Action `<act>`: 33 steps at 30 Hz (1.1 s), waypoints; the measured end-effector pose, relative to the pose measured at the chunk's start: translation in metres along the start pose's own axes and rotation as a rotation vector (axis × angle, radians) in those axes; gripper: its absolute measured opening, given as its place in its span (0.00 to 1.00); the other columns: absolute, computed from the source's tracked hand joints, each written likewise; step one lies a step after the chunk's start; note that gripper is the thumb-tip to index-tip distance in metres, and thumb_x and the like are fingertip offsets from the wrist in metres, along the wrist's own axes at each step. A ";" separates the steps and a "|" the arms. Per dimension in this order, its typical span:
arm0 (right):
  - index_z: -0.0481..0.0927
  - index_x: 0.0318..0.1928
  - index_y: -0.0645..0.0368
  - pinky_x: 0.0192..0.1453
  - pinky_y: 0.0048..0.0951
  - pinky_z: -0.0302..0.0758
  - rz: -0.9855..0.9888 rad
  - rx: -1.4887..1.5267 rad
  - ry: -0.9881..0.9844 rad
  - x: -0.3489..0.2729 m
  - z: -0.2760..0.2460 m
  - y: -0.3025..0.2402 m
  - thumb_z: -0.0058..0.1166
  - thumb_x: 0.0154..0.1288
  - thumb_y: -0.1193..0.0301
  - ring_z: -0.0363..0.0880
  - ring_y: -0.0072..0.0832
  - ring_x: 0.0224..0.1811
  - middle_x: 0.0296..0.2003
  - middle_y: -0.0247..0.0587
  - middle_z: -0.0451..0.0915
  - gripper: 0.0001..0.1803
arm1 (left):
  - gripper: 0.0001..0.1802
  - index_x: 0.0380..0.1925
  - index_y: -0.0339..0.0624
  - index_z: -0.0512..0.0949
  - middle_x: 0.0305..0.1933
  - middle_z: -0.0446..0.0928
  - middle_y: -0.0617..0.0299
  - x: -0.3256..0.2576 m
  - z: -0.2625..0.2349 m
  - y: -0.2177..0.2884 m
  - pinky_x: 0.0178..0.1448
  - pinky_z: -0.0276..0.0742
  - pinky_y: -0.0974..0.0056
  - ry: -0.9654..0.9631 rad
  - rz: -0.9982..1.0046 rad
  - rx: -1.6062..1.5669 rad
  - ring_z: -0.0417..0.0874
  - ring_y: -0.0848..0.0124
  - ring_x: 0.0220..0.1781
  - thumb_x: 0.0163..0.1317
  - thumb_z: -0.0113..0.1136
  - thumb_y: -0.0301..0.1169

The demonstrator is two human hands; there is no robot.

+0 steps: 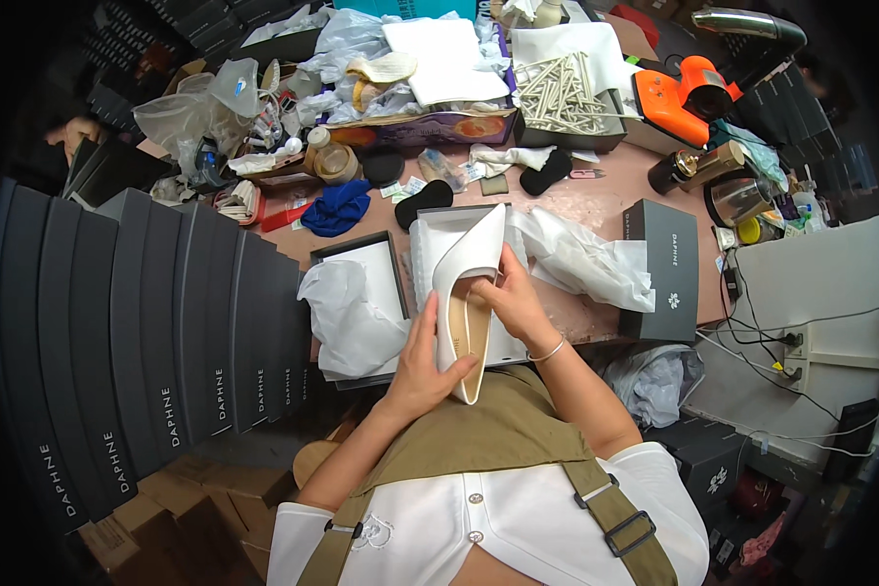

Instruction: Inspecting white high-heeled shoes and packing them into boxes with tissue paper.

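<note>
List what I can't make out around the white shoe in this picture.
Head view throughout:
White shoe: sole, turned away from the camera.
Right hand: some fingers, hidden by the shoe.
Crumpled white paper: hides whatever lies beneath it.
Stacked dark boxes: leftmost edge, lost in dark rim.

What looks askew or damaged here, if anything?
The white paper at left lies crumpled past the edge of the open box, and the blue cloth beyond is bunched up; both look untidy. The held shoe shows no visible damage.
</note>
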State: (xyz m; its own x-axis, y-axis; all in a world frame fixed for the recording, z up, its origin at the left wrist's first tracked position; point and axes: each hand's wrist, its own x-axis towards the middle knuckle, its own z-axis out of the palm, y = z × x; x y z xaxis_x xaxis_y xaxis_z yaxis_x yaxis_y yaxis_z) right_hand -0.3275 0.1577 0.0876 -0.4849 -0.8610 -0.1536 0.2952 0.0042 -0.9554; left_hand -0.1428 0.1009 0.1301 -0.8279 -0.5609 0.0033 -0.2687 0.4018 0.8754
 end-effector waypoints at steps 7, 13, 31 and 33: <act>0.67 0.63 0.60 0.58 0.34 0.70 -0.119 -0.308 -0.328 -0.031 0.004 -0.044 0.67 0.55 0.66 0.72 0.29 0.56 0.53 0.41 0.74 0.36 | 0.30 0.67 0.28 0.55 0.60 0.69 0.43 0.026 -0.029 -0.036 0.49 0.79 0.61 -0.082 -0.454 -1.746 0.82 0.61 0.41 0.69 0.36 0.34; 0.78 0.44 0.62 0.41 0.27 0.75 -0.274 -0.567 -0.258 -0.054 0.038 -0.042 0.64 0.56 0.75 0.77 0.29 0.35 0.40 0.40 0.78 0.15 | 0.27 0.65 0.28 0.59 0.57 0.70 0.39 0.024 -0.029 -0.047 0.45 0.80 0.65 -0.120 -0.416 -1.751 0.81 0.66 0.37 0.71 0.41 0.35; 0.80 0.41 0.63 0.37 0.26 0.74 -0.339 -0.630 -0.217 -0.054 0.043 -0.050 0.63 0.57 0.77 0.76 0.26 0.30 0.32 0.38 0.79 0.11 | 0.32 0.69 0.41 0.53 0.65 0.61 0.42 0.022 -0.015 -0.068 0.59 0.78 0.49 -0.434 -0.392 -2.257 0.77 0.58 0.56 0.70 0.46 0.43; 0.79 0.42 0.64 0.37 0.25 0.75 -0.197 -0.343 -0.134 -0.056 0.042 -0.043 0.61 0.61 0.75 0.77 0.24 0.30 0.32 0.37 0.79 0.10 | 0.32 0.68 0.41 0.55 0.66 0.62 0.46 0.021 -0.015 -0.051 0.64 0.72 0.44 -0.293 -0.453 -1.967 0.72 0.56 0.61 0.69 0.45 0.45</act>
State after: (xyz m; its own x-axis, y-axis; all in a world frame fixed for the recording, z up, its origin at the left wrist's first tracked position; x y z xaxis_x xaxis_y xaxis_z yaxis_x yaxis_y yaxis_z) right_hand -0.2787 0.1843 0.1479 -0.3869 -0.9206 0.0530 -0.0945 -0.0176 -0.9954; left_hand -0.1393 0.0573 0.0926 -0.9608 -0.1848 -0.2066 0.1837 -0.9827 0.0250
